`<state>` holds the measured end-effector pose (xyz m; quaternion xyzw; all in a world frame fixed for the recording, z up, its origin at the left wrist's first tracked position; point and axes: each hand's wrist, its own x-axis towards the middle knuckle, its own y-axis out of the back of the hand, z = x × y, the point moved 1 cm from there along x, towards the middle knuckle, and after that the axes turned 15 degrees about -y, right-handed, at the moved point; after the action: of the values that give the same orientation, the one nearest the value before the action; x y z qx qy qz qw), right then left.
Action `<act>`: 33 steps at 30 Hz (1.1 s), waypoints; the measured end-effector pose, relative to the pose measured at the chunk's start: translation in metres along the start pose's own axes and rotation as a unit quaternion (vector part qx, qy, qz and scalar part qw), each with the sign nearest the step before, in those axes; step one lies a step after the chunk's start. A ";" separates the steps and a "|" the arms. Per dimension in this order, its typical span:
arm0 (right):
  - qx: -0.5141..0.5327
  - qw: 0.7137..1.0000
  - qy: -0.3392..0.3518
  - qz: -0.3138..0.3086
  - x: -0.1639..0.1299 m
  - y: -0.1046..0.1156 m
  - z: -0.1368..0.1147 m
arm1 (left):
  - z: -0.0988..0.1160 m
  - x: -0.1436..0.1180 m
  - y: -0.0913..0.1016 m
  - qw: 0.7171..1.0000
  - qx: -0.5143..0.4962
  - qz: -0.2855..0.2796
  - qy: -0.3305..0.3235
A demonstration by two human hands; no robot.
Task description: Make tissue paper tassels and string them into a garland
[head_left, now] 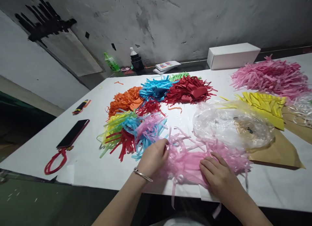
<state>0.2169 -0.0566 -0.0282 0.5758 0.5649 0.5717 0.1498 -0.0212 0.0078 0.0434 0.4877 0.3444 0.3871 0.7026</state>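
Pink fringed tissue paper lies flat at the front edge of the table, its cut strips spreading to both sides. My left hand, with a silver bangle at the wrist, is closed on the strips at its left end. At the right, my right hand has its bent fingers closed on the sheet's uncut middle. Just beyond my left hand rests a mixed bundle of blue, pink, red and yellow-green fringes. A crumpled clear plastic bag sits behind my right hand.
Orange, blue and dark red fringe piles stand farther back. Yellow fringe, a pink pile and brown paper are to the right. A phone lies left; a white box stands by the wall.
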 end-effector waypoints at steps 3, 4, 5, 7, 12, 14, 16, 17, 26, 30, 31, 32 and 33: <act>0.038 0.999 -0.035 0.011 0.002 0.004 -0.002 | 0.004 -0.012 0.009 0.991 0.017 0.112 -0.066; 0.048 0.998 -0.045 0.014 0.003 0.007 -0.003 | 0.011 -0.015 0.007 0.982 0.011 0.144 -0.122; 0.055 0.997 -0.053 0.018 0.004 0.010 -0.006 | 0.020 -0.016 0.003 0.970 0.004 0.160 -0.185; 0.072 0.995 -0.066 0.029 0.006 0.018 -0.010 | 0.040 -0.016 -0.012 0.948 0.005 0.139 -0.287; 0.072 0.995 -0.070 0.024 0.001 0.021 -0.014 | 0.063 -0.011 -0.050 0.938 0.066 0.117 -0.321; 0.047 0.997 -0.062 0.012 -0.004 0.017 -0.011 | 0.061 -0.012 -0.056 0.938 0.063 0.117 -0.320; 0.031 0.998 -0.056 0.011 -0.010 0.015 -0.006 | 0.056 -0.016 -0.057 0.941 0.059 0.097 -0.320; 0.027 0.998 -0.056 0.014 -0.013 0.014 -0.004 | 0.053 -0.018 -0.056 0.943 0.060 0.084 -0.315; 0.016 0.998 -0.051 0.032 -0.019 0.008 -0.011 | 0.051 -0.023 -0.046 0.963 0.055 0.014 -0.264; 0.026 0.992 -0.116 0.037 -0.021 0.008 -0.005 | 0.048 -0.020 -0.043 0.970 0.039 0.009 -0.239; 0.015 0.990 -0.134 0.030 -0.021 0.008 -0.003 | 0.047 -0.019 -0.042 0.973 0.033 0.013 -0.227; 0.001 0.989 -0.149 0.021 -0.020 0.009 -0.003 | 0.045 -0.018 -0.041 0.976 0.028 0.014 -0.217; -0.015 0.987 -0.160 0.010 -0.019 0.010 -0.003 | 0.043 -0.016 -0.040 0.977 0.024 0.012 -0.211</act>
<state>0.2250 -0.0764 -0.0284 0.6635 0.5189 0.4820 0.2414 0.0169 -0.0331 0.0198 0.5792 0.1921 0.2753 0.7429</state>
